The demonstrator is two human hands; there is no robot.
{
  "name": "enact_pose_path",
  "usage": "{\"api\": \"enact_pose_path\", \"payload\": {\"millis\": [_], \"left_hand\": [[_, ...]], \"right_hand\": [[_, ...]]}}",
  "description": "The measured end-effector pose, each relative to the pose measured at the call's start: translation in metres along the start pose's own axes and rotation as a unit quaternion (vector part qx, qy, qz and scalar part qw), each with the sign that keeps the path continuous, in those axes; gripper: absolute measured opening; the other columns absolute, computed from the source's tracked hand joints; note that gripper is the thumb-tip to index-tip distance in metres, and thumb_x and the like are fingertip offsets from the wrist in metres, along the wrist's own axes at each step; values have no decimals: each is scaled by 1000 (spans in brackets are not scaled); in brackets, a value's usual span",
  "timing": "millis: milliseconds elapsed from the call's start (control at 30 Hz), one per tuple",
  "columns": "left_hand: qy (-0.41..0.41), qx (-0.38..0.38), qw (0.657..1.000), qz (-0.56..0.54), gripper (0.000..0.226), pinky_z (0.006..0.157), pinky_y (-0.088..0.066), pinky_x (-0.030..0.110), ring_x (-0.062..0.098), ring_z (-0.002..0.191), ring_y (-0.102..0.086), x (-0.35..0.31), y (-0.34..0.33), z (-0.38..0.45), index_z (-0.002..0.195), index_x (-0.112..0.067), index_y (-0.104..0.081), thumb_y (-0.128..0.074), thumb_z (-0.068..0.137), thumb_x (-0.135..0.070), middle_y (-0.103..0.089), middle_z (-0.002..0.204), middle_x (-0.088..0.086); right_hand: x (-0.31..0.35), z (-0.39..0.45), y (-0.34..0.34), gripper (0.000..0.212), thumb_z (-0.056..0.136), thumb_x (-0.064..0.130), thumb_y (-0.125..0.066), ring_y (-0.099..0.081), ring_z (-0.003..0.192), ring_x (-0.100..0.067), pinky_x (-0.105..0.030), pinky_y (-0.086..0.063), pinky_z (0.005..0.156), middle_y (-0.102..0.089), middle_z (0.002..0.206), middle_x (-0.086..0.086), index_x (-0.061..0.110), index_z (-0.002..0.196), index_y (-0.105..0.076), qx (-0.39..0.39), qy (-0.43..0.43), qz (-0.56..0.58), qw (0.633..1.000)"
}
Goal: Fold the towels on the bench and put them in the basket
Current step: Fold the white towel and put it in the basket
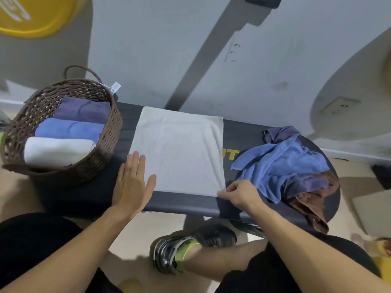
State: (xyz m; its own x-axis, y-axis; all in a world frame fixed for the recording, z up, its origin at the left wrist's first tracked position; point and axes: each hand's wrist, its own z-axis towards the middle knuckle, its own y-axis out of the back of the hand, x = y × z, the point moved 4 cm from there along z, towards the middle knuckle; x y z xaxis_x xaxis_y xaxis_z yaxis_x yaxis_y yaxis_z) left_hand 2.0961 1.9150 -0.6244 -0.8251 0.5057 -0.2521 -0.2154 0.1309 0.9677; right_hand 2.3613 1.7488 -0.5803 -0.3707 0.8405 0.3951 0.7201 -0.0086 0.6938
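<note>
Towel work is laid out on the dark tabletop [186,203] in front of me. I see a white towel [179,151] spread flat across the middle. My left hand [132,185] lies flat with straight fingers, palm down on the tabletop, its thumb and fingertips touching the towel's near left edge. My right hand [239,194] pinches the towel's near right corner between thumb and curled fingers. At the left end stands a brown woven basket [110,132], holding three folded towels side by side: a white one [57,151] nearest, a light blue one [69,129] in the middle, a purple one [84,111] farthest. At the right end lies a crumpled heap: a blue towel [281,161] on top, with purple [304,183] and brown [311,208] cloth beneath it.
</note>
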Motion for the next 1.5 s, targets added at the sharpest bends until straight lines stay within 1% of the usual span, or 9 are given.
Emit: {"api": "enact_pose_path", "payload": {"millis": [200, 433, 567, 733, 933, 1067, 1233, 1367, 1500], "left_hand": [[133, -66, 989, -18, 45, 81, -43, 51, 41, 98, -52, 16, 29, -20, 116, -3, -59, -71, 83, -31, -57, 107, 21], [247, 39, 959, -135, 35, 61, -38, 34, 26, 64, -47, 44, 36, -12, 68, -4, -58, -66, 87, -33, -60, 72, 17], [238, 145, 953, -117, 47, 53, -31, 32, 25, 52, -39, 48, 38, -1, 52, -10, -43, -69, 83, -34, -55, 63, 21], [265, 56, 885, -378, 21, 72, -57, 41, 27, 60, -65, 42, 39, 1, 78, -11, -55, -76, 82, -15, -68, 76, 12], [314, -58, 773, -548, 25, 47, -53, 28, 24, 55, -70, 51, 37, -12, 96, -20, -48, -68, 87, -7, -70, 70, 14], [308, -19, 845, -436, 29, 43, -42, 27, 12, 42, -56, 62, 36, -31, 104, -22, -48, -65, 83, -12, -65, 55, 4], [280, -22, 935, -216, 32, 62, -40, 33, 24, 74, -60, 66, 46, -61, 105, -15, -49, -72, 83, -23, -60, 74, -1], [38, -147, 976, -159, 26, 74, -42, 35, 21, 83, -50, -1, 59, -63, 99, -13, -56, -71, 77, -9, -52, 88, -1], [-124, -54, 982, -130, 37, 89, -47, 37, 24, 103, -58, -58, 32, -64, 112, -12, -64, -74, 78, -23, -62, 108, 2]], "right_hand": [[0, -7, -8, 47, 88, 42, -66, -45, 51, -16, -28, -36, 49, -51, 54, -2, 8, 57, -58, -85, 8, 21, 996], [19, -19, -4, 28, 91, 37, -60, -60, 65, -21, -33, -50, 59, -63, 69, -1, 12, 79, -60, -190, 80, -63, 976], [52, -21, -11, 20, 81, 32, -71, -54, 63, -15, -33, -45, 59, -57, 67, 5, 17, 83, -58, -128, 195, 38, 972], [67, -21, -39, 28, 75, 40, -78, -51, 94, -13, -27, -43, 77, -53, 97, 8, 32, 94, -59, -15, 307, -57, 950], [58, -18, -52, 57, 74, 47, -78, -38, 117, -20, -37, -41, 99, -45, 120, 2, 26, 123, -57, 1, 310, -98, 946], [60, -18, -53, 57, 75, 51, -77, -38, 114, -20, -36, -39, 97, -46, 120, 2, 27, 123, -57, -22, 329, -127, 936], [61, -20, -56, 47, 76, 44, -77, -39, 106, -18, -30, -36, 86, -47, 113, 4, 27, 115, -60, -15, 346, -151, 926], [63, -21, -55, 20, 88, 24, -67, -45, 104, -22, -34, -40, 90, -49, 104, 4, 21, 108, -66, -14, 357, -146, 922], [66, -27, -53, 12, 95, 22, -59, -46, 101, -25, -37, -39, 84, -47, 94, 5, 16, 99, -67, -33, 379, -177, 908]]}}
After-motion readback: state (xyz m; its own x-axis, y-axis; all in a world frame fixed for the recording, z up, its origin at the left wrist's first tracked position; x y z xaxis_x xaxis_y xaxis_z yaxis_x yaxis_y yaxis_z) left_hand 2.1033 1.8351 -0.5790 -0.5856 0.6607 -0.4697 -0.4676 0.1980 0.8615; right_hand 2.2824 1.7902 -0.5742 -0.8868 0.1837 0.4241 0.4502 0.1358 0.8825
